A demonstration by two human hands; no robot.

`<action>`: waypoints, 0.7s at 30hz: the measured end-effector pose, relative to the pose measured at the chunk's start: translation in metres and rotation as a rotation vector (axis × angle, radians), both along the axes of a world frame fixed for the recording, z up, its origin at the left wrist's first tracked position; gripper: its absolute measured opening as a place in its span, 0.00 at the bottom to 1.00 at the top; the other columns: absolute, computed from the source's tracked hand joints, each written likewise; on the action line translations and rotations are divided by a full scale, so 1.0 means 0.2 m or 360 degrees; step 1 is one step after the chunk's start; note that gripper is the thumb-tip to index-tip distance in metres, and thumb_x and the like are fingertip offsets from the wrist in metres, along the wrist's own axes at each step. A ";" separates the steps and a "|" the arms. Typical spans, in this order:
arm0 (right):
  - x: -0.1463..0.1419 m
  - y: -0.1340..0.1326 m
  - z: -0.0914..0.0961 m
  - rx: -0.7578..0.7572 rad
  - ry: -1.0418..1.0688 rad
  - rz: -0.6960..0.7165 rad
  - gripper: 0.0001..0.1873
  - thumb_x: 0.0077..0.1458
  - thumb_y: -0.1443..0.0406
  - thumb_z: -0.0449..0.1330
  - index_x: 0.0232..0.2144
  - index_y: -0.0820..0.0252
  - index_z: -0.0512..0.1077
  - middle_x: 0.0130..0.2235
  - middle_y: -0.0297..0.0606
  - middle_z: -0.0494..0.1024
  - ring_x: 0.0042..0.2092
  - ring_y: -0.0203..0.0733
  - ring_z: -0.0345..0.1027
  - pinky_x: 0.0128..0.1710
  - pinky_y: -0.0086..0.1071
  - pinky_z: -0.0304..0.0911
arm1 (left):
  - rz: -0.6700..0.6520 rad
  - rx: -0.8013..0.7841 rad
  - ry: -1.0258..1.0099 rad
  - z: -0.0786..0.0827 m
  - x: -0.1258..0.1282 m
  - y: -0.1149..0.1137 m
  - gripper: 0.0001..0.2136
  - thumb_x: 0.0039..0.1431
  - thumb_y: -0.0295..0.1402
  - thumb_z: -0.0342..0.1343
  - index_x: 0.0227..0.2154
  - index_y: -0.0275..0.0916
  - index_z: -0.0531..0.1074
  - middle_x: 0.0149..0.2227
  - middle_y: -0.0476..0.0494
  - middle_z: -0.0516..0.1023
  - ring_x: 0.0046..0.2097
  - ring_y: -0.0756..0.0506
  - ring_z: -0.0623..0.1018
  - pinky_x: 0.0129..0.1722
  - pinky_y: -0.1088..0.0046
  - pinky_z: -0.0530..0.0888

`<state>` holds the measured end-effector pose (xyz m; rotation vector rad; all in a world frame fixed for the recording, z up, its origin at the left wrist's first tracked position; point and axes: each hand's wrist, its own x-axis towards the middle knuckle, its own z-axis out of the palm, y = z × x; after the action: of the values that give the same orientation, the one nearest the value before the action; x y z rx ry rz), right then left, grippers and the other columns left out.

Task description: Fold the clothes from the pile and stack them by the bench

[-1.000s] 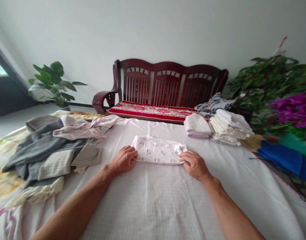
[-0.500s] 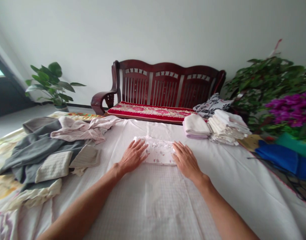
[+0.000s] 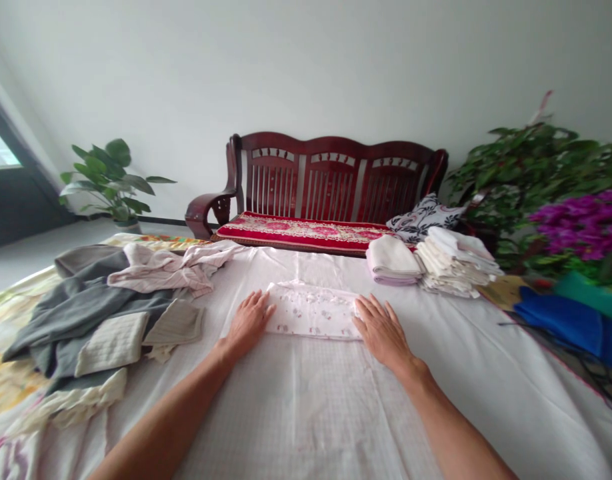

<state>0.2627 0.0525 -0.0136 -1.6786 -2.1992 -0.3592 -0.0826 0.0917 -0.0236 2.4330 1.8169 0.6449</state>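
The folded floral cloth [image 3: 313,312] lies in the middle of the sheet [image 3: 306,400]. Our left hand [image 3: 249,320] and right hand [image 3: 381,327] rest flat on its ends, fingers [image 3: 260,303] spread, gripping nothing. We judge it best to press evenly outward, keeping the edges aligned.

White garment [image 3: 313,311] with small pink flowers; dark red bench [image 3: 331,180]; grey cloth [image 3: 81,303]; blue fabric [image 3: 561,320].
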 end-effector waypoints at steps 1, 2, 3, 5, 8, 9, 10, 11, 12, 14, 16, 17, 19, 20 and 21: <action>-0.02 -0.01 0.01 0.0011 0.0018 0.0005 0.24 0.67 0.59 0.47 0.61 0.58 0.66 0.63 0.45 0.69 0.66 0.54 0.56 0.64 0.56 0.49 | 0.0097 -0.0039 -0.0060 0.01 -0.01 0.01 0.22 0.70 0.40 0.43 0.59 0.34 0.66 0.59 0.29 0.72 0.60 0.37 0.72 0.58 0.58 0.68; -0.05 -0.02 0.03 0.0016 0.0034 0.0025 0.24 0.67 0.59 0.47 0.61 0.58 0.66 0.63 0.46 0.68 0.67 0.54 0.55 0.65 0.55 0.49 | 0.0182 -0.0082 -0.0123 0.03 -0.02 0.03 0.21 0.70 0.39 0.44 0.59 0.33 0.66 0.57 0.29 0.74 0.57 0.37 0.75 0.56 0.59 0.70; -0.08 -0.02 0.04 0.0010 0.0046 0.0063 0.24 0.67 0.59 0.47 0.61 0.58 0.65 0.64 0.45 0.68 0.67 0.53 0.55 0.65 0.54 0.49 | 0.0250 -0.0129 -0.0186 0.04 -0.03 0.05 0.21 0.69 0.38 0.45 0.59 0.32 0.66 0.55 0.29 0.76 0.54 0.38 0.77 0.53 0.60 0.71; -0.17 -0.03 0.07 -0.0035 0.0050 0.0166 0.24 0.66 0.61 0.48 0.62 0.58 0.65 0.65 0.45 0.67 0.67 0.51 0.54 0.66 0.51 0.49 | 0.0336 -0.0200 -0.0289 0.07 -0.04 0.08 0.22 0.67 0.36 0.48 0.59 0.31 0.65 0.52 0.30 0.78 0.51 0.39 0.79 0.51 0.62 0.72; -0.31 -0.02 0.09 -0.0153 0.0027 0.0289 0.25 0.66 0.62 0.48 0.63 0.61 0.64 0.66 0.46 0.64 0.68 0.50 0.52 0.67 0.49 0.49 | 0.0384 -0.0317 -0.0346 0.11 -0.03 0.12 0.21 0.66 0.38 0.49 0.57 0.33 0.67 0.49 0.33 0.80 0.51 0.40 0.79 0.49 0.66 0.72; -0.35 -0.02 0.09 -0.0190 0.0023 0.0313 0.26 0.66 0.62 0.49 0.63 0.62 0.63 0.67 0.46 0.63 0.69 0.50 0.51 0.67 0.49 0.48 | 0.0406 -0.0358 -0.0344 0.12 -0.03 0.13 0.20 0.66 0.40 0.49 0.56 0.34 0.68 0.48 0.33 0.80 0.51 0.39 0.79 0.48 0.65 0.71; -0.39 -0.01 0.09 -0.0221 0.0024 0.0326 0.27 0.66 0.61 0.49 0.64 0.62 0.62 0.67 0.46 0.62 0.69 0.50 0.51 0.68 0.49 0.47 | 0.0425 -0.0399 -0.0340 0.12 -0.02 0.14 0.20 0.66 0.42 0.49 0.54 0.35 0.70 0.47 0.33 0.81 0.50 0.38 0.79 0.47 0.65 0.71; -0.42 0.01 0.08 -0.0248 0.0029 0.0328 0.27 0.66 0.61 0.49 0.64 0.63 0.62 0.67 0.47 0.62 0.69 0.50 0.50 0.68 0.49 0.47 | 0.0440 -0.0437 -0.0338 0.13 -0.02 0.14 0.20 0.65 0.43 0.49 0.51 0.36 0.72 0.46 0.33 0.81 0.49 0.37 0.79 0.46 0.64 0.71; -0.44 0.02 0.07 -0.0274 0.0037 0.0319 0.28 0.66 0.60 0.49 0.65 0.63 0.61 0.67 0.47 0.62 0.69 0.50 0.50 0.68 0.49 0.47 | 0.0445 -0.0462 -0.0335 0.13 -0.02 0.14 0.19 0.64 0.45 0.49 0.48 0.37 0.74 0.45 0.33 0.81 0.48 0.36 0.79 0.45 0.63 0.71; -0.46 0.04 0.04 -0.0319 0.0056 0.0277 0.29 0.66 0.58 0.49 0.65 0.63 0.61 0.67 0.48 0.61 0.69 0.51 0.51 0.67 0.51 0.47 | 0.0445 -0.0486 -0.0357 0.13 -0.02 0.15 0.17 0.60 0.45 0.53 0.43 0.39 0.76 0.42 0.35 0.82 0.46 0.35 0.79 0.42 0.63 0.70; -0.47 0.05 0.01 -0.0363 0.0073 0.0238 0.30 0.67 0.57 0.48 0.66 0.63 0.59 0.68 0.48 0.59 0.69 0.51 0.49 0.68 0.52 0.45 | 0.0434 -0.0502 -0.0432 0.14 -0.02 0.15 0.12 0.54 0.41 0.59 0.36 0.39 0.77 0.37 0.38 0.82 0.43 0.36 0.79 0.39 0.66 0.69; -0.47 0.05 0.00 -0.0384 0.0084 0.0223 0.30 0.67 0.56 0.47 0.67 0.63 0.58 0.69 0.47 0.58 0.70 0.51 0.47 0.69 0.52 0.43 | 0.0421 -0.0508 -0.0487 0.14 -0.02 0.15 0.09 0.52 0.39 0.60 0.32 0.39 0.76 0.34 0.39 0.81 0.41 0.37 0.79 0.37 0.67 0.68; -0.47 0.05 -0.01 -0.0425 0.0112 0.0203 0.31 0.67 0.56 0.46 0.67 0.63 0.57 0.70 0.46 0.55 0.71 0.49 0.44 0.70 0.50 0.39 | 0.0366 -0.0520 -0.0629 0.15 0.00 0.16 0.07 0.50 0.36 0.58 0.25 0.38 0.73 0.29 0.43 0.79 0.36 0.40 0.78 0.32 0.71 0.67; -0.47 0.05 -0.02 -0.0450 0.0133 0.0203 0.31 0.67 0.56 0.46 0.68 0.63 0.56 0.70 0.45 0.54 0.71 0.49 0.43 0.70 0.50 0.37 | 0.0329 -0.0525 -0.0709 0.16 0.02 0.15 0.07 0.51 0.36 0.57 0.24 0.37 0.72 0.27 0.44 0.77 0.34 0.42 0.77 0.31 0.72 0.66; -0.46 0.05 -0.02 -0.0471 0.0164 0.0212 0.31 0.67 0.56 0.46 0.68 0.63 0.56 0.70 0.45 0.53 0.71 0.48 0.42 0.70 0.50 0.36 | 0.0291 -0.0528 -0.0795 0.17 0.04 0.15 0.08 0.52 0.36 0.55 0.24 0.37 0.71 0.26 0.46 0.76 0.32 0.44 0.76 0.29 0.74 0.66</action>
<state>0.1701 0.0617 -0.0168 -1.6376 -2.3603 0.0910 -0.0754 0.1215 0.0113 1.7204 1.7686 0.7979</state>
